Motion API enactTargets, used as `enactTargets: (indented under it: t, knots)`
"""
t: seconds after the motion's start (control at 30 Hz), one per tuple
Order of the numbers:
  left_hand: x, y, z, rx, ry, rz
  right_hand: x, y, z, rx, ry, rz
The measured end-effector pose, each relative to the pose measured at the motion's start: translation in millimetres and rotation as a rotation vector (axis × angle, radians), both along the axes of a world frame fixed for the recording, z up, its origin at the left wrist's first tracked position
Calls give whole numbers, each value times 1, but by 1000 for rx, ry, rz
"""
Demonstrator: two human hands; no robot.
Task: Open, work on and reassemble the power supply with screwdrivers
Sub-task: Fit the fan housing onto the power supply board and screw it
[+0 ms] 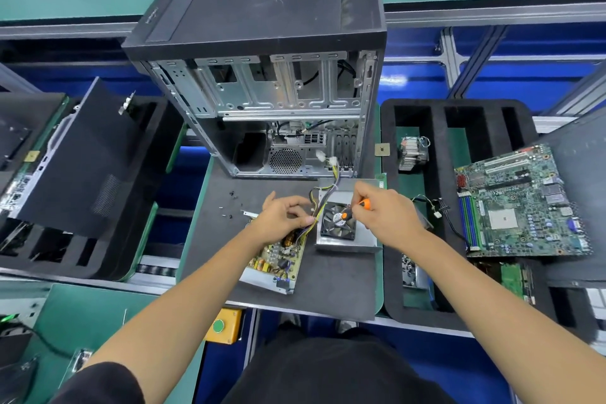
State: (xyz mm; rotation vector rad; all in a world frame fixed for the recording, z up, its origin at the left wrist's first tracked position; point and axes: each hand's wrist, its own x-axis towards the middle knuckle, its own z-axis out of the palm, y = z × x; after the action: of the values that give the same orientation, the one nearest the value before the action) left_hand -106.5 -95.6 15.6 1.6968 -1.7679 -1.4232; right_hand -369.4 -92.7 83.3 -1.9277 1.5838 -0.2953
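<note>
The power supply lies open on the dark mat (328, 275) in two parts. Its circuit board (278, 261) sits in the base tray at the left. The metal cover (357, 244) with the black fan (337, 223) lies at the right, joined to the board by a bundle of coloured wires (316, 203). My left hand (282, 218) holds the wires beside the fan. My right hand (387, 211) grips an orange-and-black screwdriver (355, 208) whose tip points down at the fan. A few small screws (229, 205) lie on the mat to the left.
An empty computer case (262, 82) stands open behind the power supply. A black side panel (82, 161) leans on a foam tray at the left. At the right, a foam tray (436, 200) holds a heatsink (413, 154) and a motherboard (521, 207). A yellow button box (224, 326) sits at the bench front.
</note>
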Motion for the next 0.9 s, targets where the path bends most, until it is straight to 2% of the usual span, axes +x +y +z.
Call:
enactTargets:
  t: [0.2, 0.3, 0.67, 0.77, 0.9]
  knots:
    - [6, -3, 3, 27, -11, -58, 1, -1, -2, -23, 18, 29]
    - [8, -3, 5, 17, -87, -116, 1, 0, -4, -31, 17, 32]
    - [7, 11, 2, -34, 36, 95, 19, 0, -17, -30, 16, 96]
    - [10, 12, 0, -94, -26, 137, 27, 0, -24, -22, 30, 137]
    - [13, 3, -2, -150, -93, 40, 36, -2, -35, -1, 35, 191]
